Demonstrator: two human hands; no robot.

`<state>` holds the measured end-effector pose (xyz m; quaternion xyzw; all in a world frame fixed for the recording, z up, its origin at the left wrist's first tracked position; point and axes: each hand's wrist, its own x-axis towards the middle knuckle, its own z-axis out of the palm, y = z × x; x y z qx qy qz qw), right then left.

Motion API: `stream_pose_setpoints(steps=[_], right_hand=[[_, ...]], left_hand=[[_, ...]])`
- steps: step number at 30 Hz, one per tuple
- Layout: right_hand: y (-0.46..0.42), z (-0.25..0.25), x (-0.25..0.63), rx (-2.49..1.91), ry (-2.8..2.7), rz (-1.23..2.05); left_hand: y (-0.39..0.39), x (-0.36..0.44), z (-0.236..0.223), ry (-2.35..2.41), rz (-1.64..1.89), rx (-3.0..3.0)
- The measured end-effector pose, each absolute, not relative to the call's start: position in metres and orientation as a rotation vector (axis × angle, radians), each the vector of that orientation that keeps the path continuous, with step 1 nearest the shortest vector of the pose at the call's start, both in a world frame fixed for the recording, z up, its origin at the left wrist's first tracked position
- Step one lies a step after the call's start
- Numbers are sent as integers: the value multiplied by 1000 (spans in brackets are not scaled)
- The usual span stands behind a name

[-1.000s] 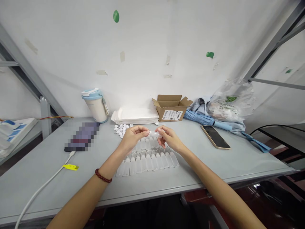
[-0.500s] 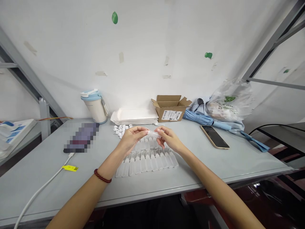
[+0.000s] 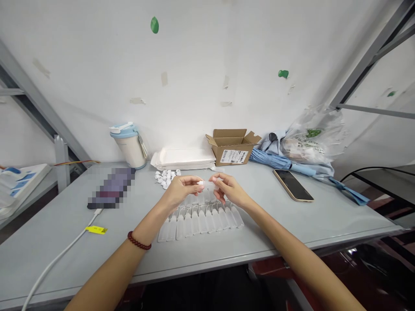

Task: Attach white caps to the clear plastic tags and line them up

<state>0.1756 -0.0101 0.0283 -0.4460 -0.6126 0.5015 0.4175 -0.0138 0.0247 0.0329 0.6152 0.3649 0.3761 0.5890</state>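
A white cap [image 3: 201, 183] is pinched between the thumb and fingers of my left hand [image 3: 181, 190]. My right hand [image 3: 229, 188] is closed on a small translucent plastic bottle [image 3: 209, 185], its end pointing toward the cap. Whether cap and bottle touch is too small to tell. Below my hands, a row of similar bottles [image 3: 201, 221] lies on the table, with thin pale strips at their necks. Another row [image 3: 196, 198] lies behind it, partly hidden by my hands. Loose white caps [image 3: 165, 177] form a pile beyond my left hand.
Along the wall stand a tumbler [image 3: 129, 147], a stack of white packets [image 3: 184, 159] and an open cardboard box [image 3: 231, 151]. A blue folded umbrella [image 3: 272, 160] and a plastic bag [image 3: 311, 142] lie right, near a phone [image 3: 293, 185]. A blurred-out device [image 3: 112, 188] with a white cable [image 3: 61, 255] lies left.
My left fingers have shifted, and the white cap now shows at their tips. The bottle in my right hand, earlier spanning both hands, shows less clearly. The rows on the table stay put.
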Motion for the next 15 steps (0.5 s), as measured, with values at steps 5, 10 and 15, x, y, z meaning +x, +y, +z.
stream_pose_setpoints(steps=[5,10,15], right_hand=[[-10,30,176,-1079,-1516,1249],[-10,31,176,-1083,-1515,1231],[-9,31,177,-1104,-1512,1231]], left_hand=[[22,-12,35,825,848,1407],[22,-11,34,916,778,1367],[21,-12,37,869,763,1456]])
